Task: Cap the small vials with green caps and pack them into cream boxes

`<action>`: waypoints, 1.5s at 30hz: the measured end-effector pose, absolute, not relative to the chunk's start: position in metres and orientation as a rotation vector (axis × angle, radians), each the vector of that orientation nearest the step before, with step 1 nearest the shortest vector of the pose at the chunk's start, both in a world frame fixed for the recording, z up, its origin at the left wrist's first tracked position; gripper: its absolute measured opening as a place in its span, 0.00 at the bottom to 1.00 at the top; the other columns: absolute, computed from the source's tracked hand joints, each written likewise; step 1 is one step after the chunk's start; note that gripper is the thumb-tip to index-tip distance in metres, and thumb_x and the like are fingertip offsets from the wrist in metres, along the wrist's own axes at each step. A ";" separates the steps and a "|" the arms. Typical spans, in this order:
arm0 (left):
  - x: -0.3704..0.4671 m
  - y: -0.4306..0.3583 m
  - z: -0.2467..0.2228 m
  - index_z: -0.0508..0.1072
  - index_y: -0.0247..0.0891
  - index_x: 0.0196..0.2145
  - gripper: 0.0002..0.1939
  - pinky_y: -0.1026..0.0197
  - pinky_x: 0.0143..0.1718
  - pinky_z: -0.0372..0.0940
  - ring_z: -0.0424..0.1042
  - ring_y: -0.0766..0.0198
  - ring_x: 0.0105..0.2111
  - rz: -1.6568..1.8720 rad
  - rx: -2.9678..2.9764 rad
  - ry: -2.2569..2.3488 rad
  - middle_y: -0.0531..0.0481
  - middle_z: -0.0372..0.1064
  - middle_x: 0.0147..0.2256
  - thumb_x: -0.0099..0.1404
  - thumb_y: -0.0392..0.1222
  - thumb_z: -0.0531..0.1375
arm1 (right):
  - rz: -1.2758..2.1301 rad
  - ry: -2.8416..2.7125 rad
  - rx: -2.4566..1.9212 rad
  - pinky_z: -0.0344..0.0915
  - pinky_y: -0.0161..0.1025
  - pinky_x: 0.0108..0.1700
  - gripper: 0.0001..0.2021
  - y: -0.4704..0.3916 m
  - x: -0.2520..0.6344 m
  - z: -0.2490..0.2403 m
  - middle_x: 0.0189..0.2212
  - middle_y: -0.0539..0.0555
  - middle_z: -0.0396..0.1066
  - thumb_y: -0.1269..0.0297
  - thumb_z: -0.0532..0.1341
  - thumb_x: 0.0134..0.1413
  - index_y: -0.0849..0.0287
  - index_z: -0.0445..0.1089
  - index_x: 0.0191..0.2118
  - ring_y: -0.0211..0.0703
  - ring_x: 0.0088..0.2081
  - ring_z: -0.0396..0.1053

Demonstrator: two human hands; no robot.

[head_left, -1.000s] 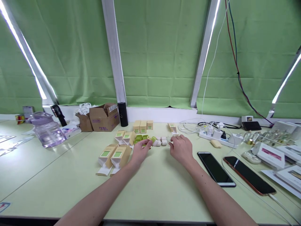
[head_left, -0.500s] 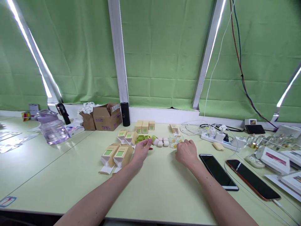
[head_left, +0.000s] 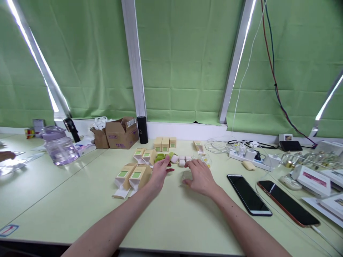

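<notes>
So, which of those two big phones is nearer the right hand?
The white-bordered smartphone, left of the pair, is nearer the right hand; the orange-edged smartphone lies farther right, with a white cable at its near end.

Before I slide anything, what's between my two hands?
In the head view, small white pieces sit between the left hand and right hand, with a green-and-white piece by the left and something clear by the right.

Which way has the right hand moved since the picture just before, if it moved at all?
Yes: the right hand has moved left, farther away from the white-edged phone.
</notes>
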State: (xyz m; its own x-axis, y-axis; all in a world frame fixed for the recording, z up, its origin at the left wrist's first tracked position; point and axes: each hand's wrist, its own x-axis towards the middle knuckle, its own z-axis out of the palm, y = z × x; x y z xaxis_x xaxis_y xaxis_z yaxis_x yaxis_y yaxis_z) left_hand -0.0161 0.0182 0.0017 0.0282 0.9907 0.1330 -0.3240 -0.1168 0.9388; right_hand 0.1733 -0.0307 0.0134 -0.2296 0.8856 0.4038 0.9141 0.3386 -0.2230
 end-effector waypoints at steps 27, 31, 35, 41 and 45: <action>-0.016 0.021 -0.002 0.79 0.33 0.34 0.30 0.57 0.36 0.72 0.69 0.61 0.37 1.406 1.078 0.865 0.43 0.73 0.37 0.54 0.67 0.69 | 1.531 -1.082 -0.593 0.72 0.52 0.43 0.26 -0.012 0.172 0.000 0.36 0.57 0.73 0.40 0.57 0.61 0.54 0.71 0.54 0.51 0.37 0.73; -0.016 0.022 -0.003 0.80 0.33 0.33 0.29 0.58 0.35 0.72 0.70 0.60 0.38 1.403 1.097 0.871 0.42 0.74 0.38 0.56 0.67 0.68 | 1.520 -1.058 -0.563 0.74 0.49 0.38 0.22 -0.013 0.173 0.000 0.39 0.54 0.72 0.45 0.66 0.56 0.51 0.71 0.52 0.48 0.36 0.74; -0.016 0.021 -0.003 0.80 0.33 0.33 0.29 0.59 0.35 0.72 0.69 0.59 0.38 1.392 1.138 0.882 0.42 0.74 0.37 0.55 0.66 0.69 | 1.410 -1.054 -0.599 0.75 0.43 0.33 0.25 -0.012 0.171 -0.005 0.43 0.53 0.72 0.50 0.73 0.49 0.50 0.69 0.50 0.45 0.37 0.74; -0.014 0.017 0.001 0.82 0.35 0.35 0.28 0.60 0.38 0.71 0.72 0.59 0.39 1.336 1.222 0.846 0.42 0.77 0.38 0.58 0.66 0.67 | 1.259 -1.090 -0.722 0.76 0.38 0.30 0.26 -0.006 0.164 -0.012 0.44 0.52 0.70 0.50 0.75 0.45 0.49 0.66 0.46 0.45 0.41 0.71; -0.014 0.017 0.002 0.82 0.34 0.35 0.28 0.59 0.38 0.71 0.74 0.58 0.38 1.364 1.247 0.854 0.41 0.79 0.38 0.58 0.66 0.67 | 1.282 -1.073 -0.715 0.78 0.42 0.35 0.26 -0.005 0.161 -0.014 0.43 0.51 0.69 0.52 0.76 0.44 0.49 0.66 0.46 0.42 0.40 0.69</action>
